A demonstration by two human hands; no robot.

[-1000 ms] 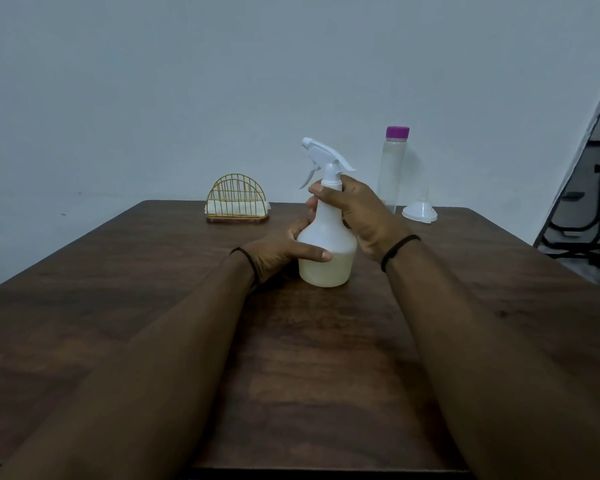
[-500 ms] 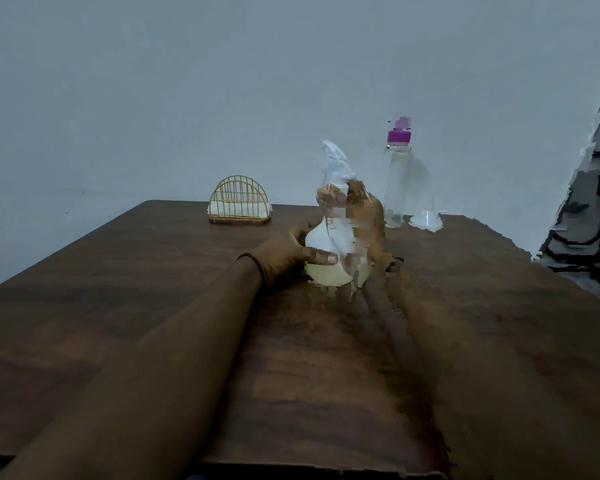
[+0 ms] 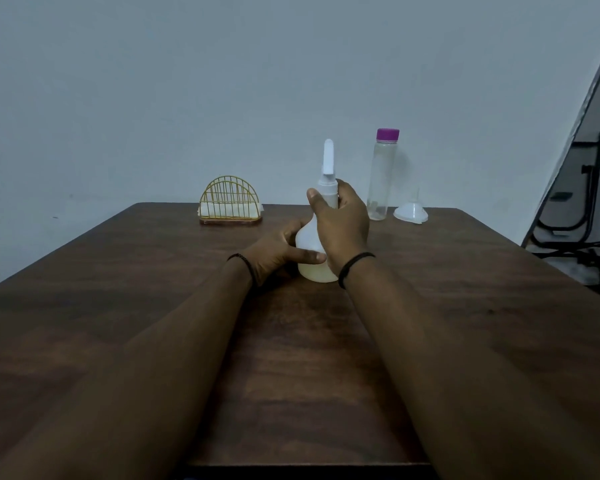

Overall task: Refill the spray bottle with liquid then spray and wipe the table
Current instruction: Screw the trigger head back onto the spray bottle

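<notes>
A white spray bottle [image 3: 311, 268] with pale yellowish liquid in its base stands upright on the dark wooden table [image 3: 291, 358]. My left hand [image 3: 278, 252] grips its rounded body from the left. My right hand [image 3: 342, 223] wraps round the neck just under the white trigger head [image 3: 328, 157], whose nozzle points away from me. Behind, to the right, stands a clear bottle [image 3: 381, 174] with a purple cap, nearly empty. A small white funnel [image 3: 410, 213] lies beside it, wide end down.
A gold wire napkin holder [image 3: 230, 202] with white napkins sits at the table's far edge, left of the bottle. A black metal frame and cables [image 3: 582, 216] stand off the table's right side. A plain wall rises behind.
The trigger head has turned from pointing left to pointing away from me, with my right hand turning on the neck. My left hand has kept its hold on the body.
</notes>
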